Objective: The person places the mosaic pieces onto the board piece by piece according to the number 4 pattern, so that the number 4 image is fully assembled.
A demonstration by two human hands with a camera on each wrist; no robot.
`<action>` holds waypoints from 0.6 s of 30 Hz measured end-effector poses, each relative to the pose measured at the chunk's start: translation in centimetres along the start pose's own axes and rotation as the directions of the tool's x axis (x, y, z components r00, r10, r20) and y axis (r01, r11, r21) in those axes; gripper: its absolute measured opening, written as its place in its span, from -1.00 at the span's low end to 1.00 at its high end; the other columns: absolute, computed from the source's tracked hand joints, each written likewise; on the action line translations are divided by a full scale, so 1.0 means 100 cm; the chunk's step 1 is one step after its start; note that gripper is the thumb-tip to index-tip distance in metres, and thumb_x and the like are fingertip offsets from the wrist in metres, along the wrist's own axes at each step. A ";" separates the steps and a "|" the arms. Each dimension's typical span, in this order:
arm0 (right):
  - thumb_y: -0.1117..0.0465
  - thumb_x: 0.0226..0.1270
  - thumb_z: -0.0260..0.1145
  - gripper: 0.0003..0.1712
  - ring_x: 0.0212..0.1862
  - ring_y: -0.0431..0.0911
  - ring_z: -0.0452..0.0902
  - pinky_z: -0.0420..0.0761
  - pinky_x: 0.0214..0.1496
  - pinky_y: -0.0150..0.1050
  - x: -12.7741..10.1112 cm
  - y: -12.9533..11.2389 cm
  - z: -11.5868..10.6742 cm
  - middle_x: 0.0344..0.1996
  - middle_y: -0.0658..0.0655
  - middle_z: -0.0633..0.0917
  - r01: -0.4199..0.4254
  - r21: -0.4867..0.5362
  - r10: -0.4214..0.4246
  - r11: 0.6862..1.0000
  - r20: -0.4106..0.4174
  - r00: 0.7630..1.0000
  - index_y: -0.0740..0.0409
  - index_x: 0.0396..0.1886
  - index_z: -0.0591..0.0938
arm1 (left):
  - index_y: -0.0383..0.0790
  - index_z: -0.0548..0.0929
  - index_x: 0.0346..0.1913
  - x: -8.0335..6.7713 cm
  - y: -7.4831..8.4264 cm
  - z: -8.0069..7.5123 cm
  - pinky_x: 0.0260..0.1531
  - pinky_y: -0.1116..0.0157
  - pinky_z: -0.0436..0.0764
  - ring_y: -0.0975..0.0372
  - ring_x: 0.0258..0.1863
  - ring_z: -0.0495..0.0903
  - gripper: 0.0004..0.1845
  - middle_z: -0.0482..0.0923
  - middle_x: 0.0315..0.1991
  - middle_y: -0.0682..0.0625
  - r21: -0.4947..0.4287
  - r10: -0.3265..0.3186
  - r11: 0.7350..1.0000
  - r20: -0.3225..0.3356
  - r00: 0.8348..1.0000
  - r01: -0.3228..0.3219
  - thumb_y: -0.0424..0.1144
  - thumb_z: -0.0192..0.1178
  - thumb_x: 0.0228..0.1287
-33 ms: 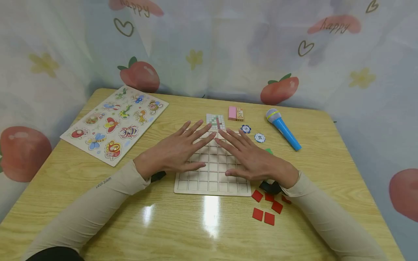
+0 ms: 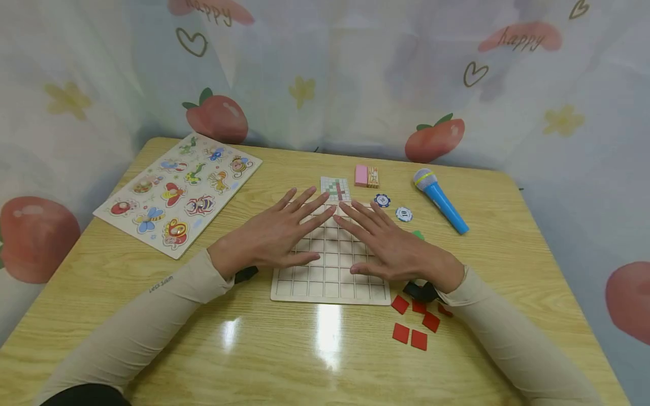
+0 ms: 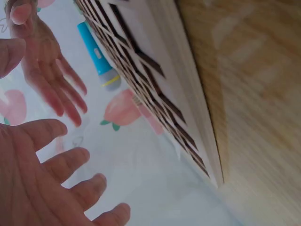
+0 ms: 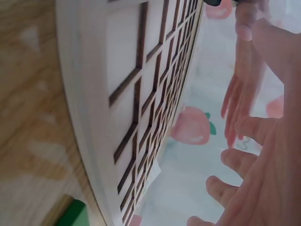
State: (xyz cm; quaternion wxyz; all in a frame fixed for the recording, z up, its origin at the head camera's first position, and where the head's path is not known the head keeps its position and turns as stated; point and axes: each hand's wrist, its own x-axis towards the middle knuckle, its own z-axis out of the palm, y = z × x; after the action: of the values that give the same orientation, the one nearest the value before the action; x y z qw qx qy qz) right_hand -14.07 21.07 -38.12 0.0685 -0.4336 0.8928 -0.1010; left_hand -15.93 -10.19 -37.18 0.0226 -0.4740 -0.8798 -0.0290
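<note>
Grid board (image 2: 330, 276): covered by left hand (image 2: 274, 237) and right hand (image 2: 393, 248), fingers flat, nothing grasped; even, light pressure advised.

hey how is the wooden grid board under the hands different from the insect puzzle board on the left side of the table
The grid board is plain pale wood cut into empty square cells; the insect puzzle board is covered with colourful insect pieces. The grid board lies squarely in front of the person, under the left hand and right hand, both flat; the insect puzzle board lies untouched, turned at an angle. Both lie flat on the table.
</note>
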 end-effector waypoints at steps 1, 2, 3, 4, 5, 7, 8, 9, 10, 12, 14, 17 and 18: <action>-0.39 0.53 0.21 0.16 0.81 0.11 -0.35 -0.26 0.82 0.33 0.000 0.000 0.001 0.80 -0.01 -0.27 0.003 0.006 -0.003 1.000 0.000 1.000 -0.22 0.80 -0.24 | -0.02 -0.04 0.77 0.000 0.000 0.001 0.77 -0.23 -0.04 -0.12 0.79 -0.18 -0.03 -0.15 0.79 -0.16 -0.001 0.004 1.000 -0.001 1.000 -0.004 0.37 0.01 0.55; -0.38 0.53 0.20 0.15 0.81 0.10 -0.35 -0.26 0.82 0.33 -0.001 0.001 0.001 0.80 -0.01 -0.28 0.003 0.011 -0.003 1.000 0.001 1.000 -0.22 0.80 -0.24 | -0.02 -0.05 0.77 0.000 0.000 0.001 0.77 -0.22 -0.05 -0.12 0.79 -0.19 -0.03 -0.14 0.79 -0.16 -0.002 0.006 1.000 0.004 1.000 -0.006 0.37 0.01 0.55; -0.37 0.54 0.21 0.15 0.81 0.10 -0.35 -0.26 0.82 0.33 -0.001 0.001 0.002 0.80 -0.02 -0.27 0.002 0.018 -0.002 1.000 0.002 1.000 -0.22 0.80 -0.24 | -0.02 -0.05 0.77 0.001 0.000 0.002 0.77 -0.21 -0.05 -0.11 0.79 -0.19 -0.03 -0.14 0.79 -0.16 -0.005 0.007 1.000 0.007 1.000 -0.007 0.37 0.01 0.55; -0.35 0.55 0.21 0.14 0.82 0.09 -0.35 -0.26 0.82 0.33 -0.003 0.001 0.000 0.80 -0.02 -0.27 0.002 0.021 -0.002 1.000 0.001 1.000 -0.23 0.80 -0.24 | -0.02 -0.06 0.77 0.001 0.000 0.001 0.78 -0.20 -0.06 -0.10 0.79 -0.20 -0.04 -0.15 0.79 -0.16 -0.006 0.010 1.000 0.008 1.000 -0.010 0.36 0.01 0.56; -0.33 0.56 0.22 0.12 0.82 0.09 -0.35 -0.24 0.82 0.33 -0.004 0.002 -0.003 0.80 -0.02 -0.25 -0.003 0.030 0.003 1.000 -0.003 1.000 -0.23 0.80 -0.23 | -0.02 -0.07 0.77 0.001 0.001 0.001 0.78 -0.19 -0.06 -0.09 0.79 -0.19 -0.05 -0.14 0.79 -0.17 -0.011 0.013 1.000 0.004 1.000 -0.013 0.35 0.01 0.57; -0.26 0.59 0.23 0.08 0.81 0.08 -0.30 -0.17 0.82 0.31 -0.010 0.003 -0.009 0.80 -0.01 -0.20 -0.014 0.041 0.016 0.999 -0.034 0.999 -0.24 0.80 -0.19 | 0.00 -0.12 0.78 0.001 0.002 -0.001 0.79 -0.14 -0.05 -0.05 0.80 -0.18 -0.07 -0.16 0.79 -0.15 -0.036 0.010 0.999 0.002 1.000 -0.010 0.32 -0.01 0.61; -0.22 0.60 0.24 0.06 0.81 0.08 -0.25 -0.10 0.82 0.30 -0.014 0.004 -0.013 0.80 0.01 -0.15 -0.020 0.042 0.023 0.999 -0.063 0.998 -0.23 0.80 -0.17 | 0.00 -0.14 0.78 -0.001 0.003 -0.003 0.79 -0.12 -0.02 -0.04 0.80 -0.16 -0.08 -0.16 0.80 -0.14 -0.059 0.006 0.998 -0.005 1.000 -0.006 0.29 -0.01 0.63; -0.16 0.60 0.27 0.03 0.80 0.09 -0.17 -0.02 0.82 0.27 -0.019 0.004 -0.016 0.80 0.03 -0.07 -0.026 0.046 0.030 0.999 -0.104 0.994 -0.21 0.80 -0.11 | 0.02 -0.15 0.78 -0.004 0.004 -0.005 0.78 -0.10 0.05 -0.02 0.79 -0.11 -0.09 -0.15 0.80 -0.13 -0.093 -0.002 0.996 -0.019 1.000 0.001 0.25 0.01 0.64; -0.10 0.61 0.28 -0.01 0.78 0.09 -0.08 0.07 0.81 0.23 -0.025 0.005 -0.020 0.78 0.05 0.01 -0.034 0.046 0.041 0.998 -0.154 0.987 -0.18 0.80 -0.05 | 0.04 -0.15 0.78 -0.008 0.006 -0.007 0.76 -0.07 0.14 0.01 0.78 -0.05 -0.11 -0.13 0.80 -0.10 -0.142 -0.015 0.990 -0.039 0.999 0.010 0.21 0.03 0.65; 0.08 0.58 0.33 -0.07 0.72 0.11 0.13 0.23 0.78 0.10 -0.038 0.007 -0.027 0.72 0.12 0.21 -0.048 0.045 0.059 0.998 -0.281 0.958 -0.07 0.77 0.09 | 0.07 -0.11 0.78 -0.021 0.012 -0.011 0.69 -0.05 0.32 0.04 0.74 0.11 -0.13 -0.03 0.78 -0.05 -0.275 -0.063 0.961 -0.088 0.994 0.036 0.11 0.10 0.65; 0.24 0.53 0.37 -0.14 0.63 0.14 0.29 0.29 0.76 -0.15 -0.054 0.009 -0.031 0.64 0.16 0.37 -0.069 0.060 0.088 0.996 -0.401 0.912 0.05 0.72 0.24 | 0.05 0.02 0.76 -0.037 0.019 -0.013 0.58 -0.04 0.50 0.02 0.66 0.32 -0.17 0.15 0.73 -0.04 -0.445 -0.130 0.894 -0.160 0.978 0.046 -0.04 0.20 0.63; 0.42 0.43 0.38 -0.19 0.52 0.16 0.42 0.21 0.68 -0.52 -0.076 0.011 -0.032 0.52 0.21 0.51 -0.120 0.105 0.157 0.987 -0.520 0.840 0.14 0.63 0.38 | 0.05 0.18 0.71 -0.061 0.032 -0.009 0.48 0.04 0.61 0.00 0.53 0.51 -0.23 0.39 0.61 -0.05 -0.692 -0.261 0.721 -0.218 0.941 0.040 -0.25 0.25 0.58; 0.46 0.41 0.38 -0.20 0.49 0.17 0.44 0.16 0.64 -0.61 -0.084 0.011 -0.031 0.49 0.22 0.54 -0.140 0.125 0.186 0.982 -0.537 0.823 0.15 0.61 0.40 | 0.05 0.22 0.70 -0.068 0.037 -0.005 0.45 0.09 0.64 0.00 0.49 0.55 -0.24 0.43 0.58 -0.09 -0.759 -0.297 0.650 -0.222 0.929 0.026 -0.32 0.25 0.56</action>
State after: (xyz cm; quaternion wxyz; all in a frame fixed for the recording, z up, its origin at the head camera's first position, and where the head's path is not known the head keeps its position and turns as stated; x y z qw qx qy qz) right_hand -10.46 28.72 -35.11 -0.1633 -0.3057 0.9042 -0.2496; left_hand -9.05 -13.88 -37.00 -0.0301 -0.3482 -0.8131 -0.4655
